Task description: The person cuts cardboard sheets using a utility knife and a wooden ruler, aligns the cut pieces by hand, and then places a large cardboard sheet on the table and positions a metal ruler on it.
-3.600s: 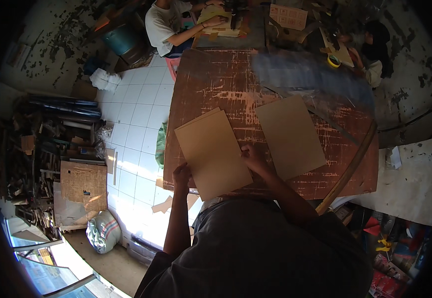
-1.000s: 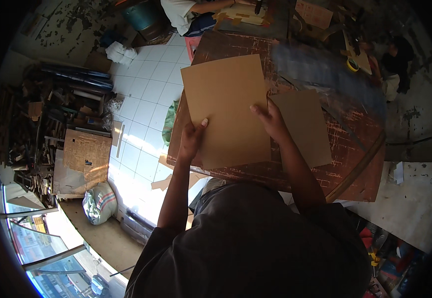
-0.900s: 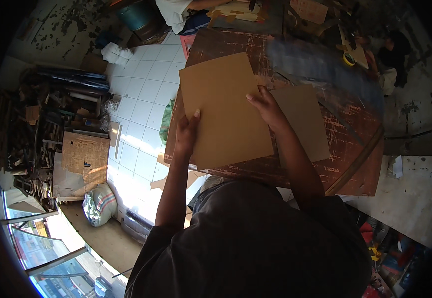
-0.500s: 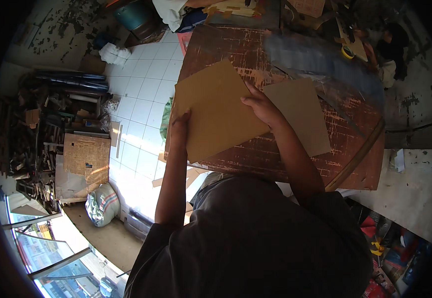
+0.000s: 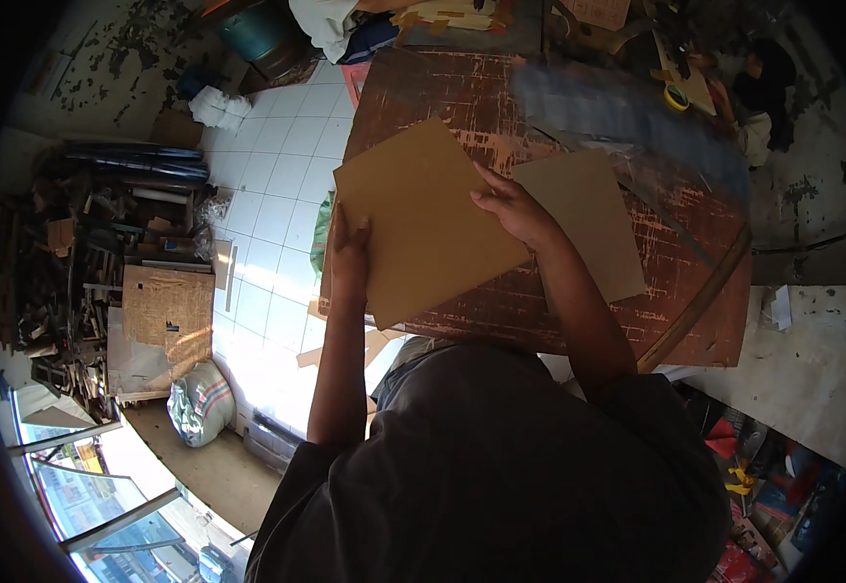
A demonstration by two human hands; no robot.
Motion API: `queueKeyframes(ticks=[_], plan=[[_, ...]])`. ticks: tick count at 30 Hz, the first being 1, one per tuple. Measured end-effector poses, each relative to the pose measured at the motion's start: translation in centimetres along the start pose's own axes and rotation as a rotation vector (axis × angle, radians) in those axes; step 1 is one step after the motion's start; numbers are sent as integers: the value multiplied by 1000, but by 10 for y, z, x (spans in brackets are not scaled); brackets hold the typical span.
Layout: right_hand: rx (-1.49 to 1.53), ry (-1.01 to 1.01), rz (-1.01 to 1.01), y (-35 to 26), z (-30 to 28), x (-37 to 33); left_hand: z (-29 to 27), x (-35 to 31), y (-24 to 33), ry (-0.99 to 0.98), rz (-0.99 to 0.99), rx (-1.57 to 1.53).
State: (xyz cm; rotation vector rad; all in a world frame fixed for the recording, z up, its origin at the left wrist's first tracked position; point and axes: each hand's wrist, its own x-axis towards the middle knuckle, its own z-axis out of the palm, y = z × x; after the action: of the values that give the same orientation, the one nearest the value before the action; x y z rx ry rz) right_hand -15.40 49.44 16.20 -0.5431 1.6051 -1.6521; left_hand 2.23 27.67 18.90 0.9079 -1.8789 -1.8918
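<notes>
A brown cardboard sheet (image 5: 432, 228) sits tilted between both hands. The left hand (image 5: 351, 255) is clamped on its left edge, thumb on the face; the right hand (image 5: 517, 211) grips the opposite edge, thumb likewise on top. Just right of the right hand, a second cardboard sheet (image 5: 598, 228) lies on the scratched, reddish-brown worktable (image 5: 418, 87). Farther beyond that hand is a yellow tape roll (image 5: 675, 96).

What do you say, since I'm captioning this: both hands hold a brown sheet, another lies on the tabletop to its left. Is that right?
Not quite: in the head view, the other sheet lies on the tabletop to the right of the held sheet, not left. The rest stands.
</notes>
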Motion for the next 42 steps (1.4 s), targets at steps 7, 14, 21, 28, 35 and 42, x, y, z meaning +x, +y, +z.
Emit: queueKeyframes(ticks=[7,14,21,28,35,42], plan=[[-6,-7,-20,-18,3,-12,2,-12,0,-38,84,-152],[-126,22,-340,1,8,-23,-6,-13,-3,11,413,-34],[-69,-4,-243,37,1,-35,-33,-9,-39,-227,275,-156],[-184,51,-251,79,-14,-37,-26,-27,-52,-252,164,-82],[-231,19,-240,52,0,-49,-25,-41,-38,-196,160,-100],[-110,-5,-375,-19,15,-63,-40,-41,19,-205,429,-66]])
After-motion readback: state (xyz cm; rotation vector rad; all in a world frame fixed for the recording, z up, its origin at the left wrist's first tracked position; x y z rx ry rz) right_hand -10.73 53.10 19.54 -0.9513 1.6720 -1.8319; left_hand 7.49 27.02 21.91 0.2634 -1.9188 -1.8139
